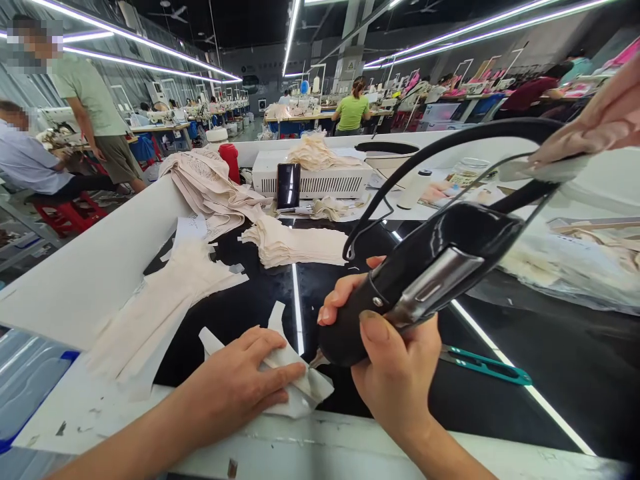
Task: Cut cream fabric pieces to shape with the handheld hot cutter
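Note:
My right hand (395, 373) is wrapped around a black corded hand tool (415, 273) with a metal lever on its side. The thumb lies by the lever, and the tool's narrow tip points down toward the cloth. My left hand (245, 373) lies with fingers stretched over a small white fabric piece (300, 393), pressing it near the table's front edge. The fabric looks folded or layered, partly hidden under the hand. From the tool's upper end a black cord (450, 137) loops up to the right.
Teal thread snips (487, 365) lie right of my right hand. Stacked cream fabric pieces (300, 243) and a larger cream piece (150, 307) lie left and behind. A phone (289, 187) leans against a white box (320, 177). What looks like another hand (590, 120) meets the cord.

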The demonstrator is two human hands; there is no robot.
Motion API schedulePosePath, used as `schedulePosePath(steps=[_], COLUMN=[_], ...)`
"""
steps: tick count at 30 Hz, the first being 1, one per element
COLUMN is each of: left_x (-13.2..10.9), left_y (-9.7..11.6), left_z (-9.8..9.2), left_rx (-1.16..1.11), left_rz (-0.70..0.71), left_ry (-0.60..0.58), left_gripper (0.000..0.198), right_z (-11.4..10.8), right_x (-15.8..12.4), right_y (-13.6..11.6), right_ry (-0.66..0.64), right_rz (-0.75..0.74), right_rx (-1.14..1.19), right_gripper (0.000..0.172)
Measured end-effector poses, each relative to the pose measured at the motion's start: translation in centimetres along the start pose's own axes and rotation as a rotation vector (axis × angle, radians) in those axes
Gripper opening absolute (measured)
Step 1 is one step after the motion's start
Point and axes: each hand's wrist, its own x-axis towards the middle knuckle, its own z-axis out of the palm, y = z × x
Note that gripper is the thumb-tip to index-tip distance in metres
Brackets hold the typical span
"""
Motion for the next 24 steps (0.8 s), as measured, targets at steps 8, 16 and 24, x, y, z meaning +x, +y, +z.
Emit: schedulePosePath(steps=[8,16,24], left_x=[0.1,0.2,0.4], left_y=[0.2,0.3,0.5], left_z=[0.1,0.1,0.2], left_rx=[0.012,-0.026,-0.043], left_rz=[-0.002,-0.023,-0.044], left_ry=[0.022,-0.002,-0.005], left_gripper=[0.034,0.036,0.033], right_z=[0.3,0.9,1.3], right_x=[0.3,0.5,1.0], right_y=[0.4,1.4,1.8], right_ry=[0.017,-0.015,-0.015], right_rz=[-0.009,-0.008,-0.025], right_rx=[0.017,0.053,0.051], right_gripper=[0.025,0.017,0.017])
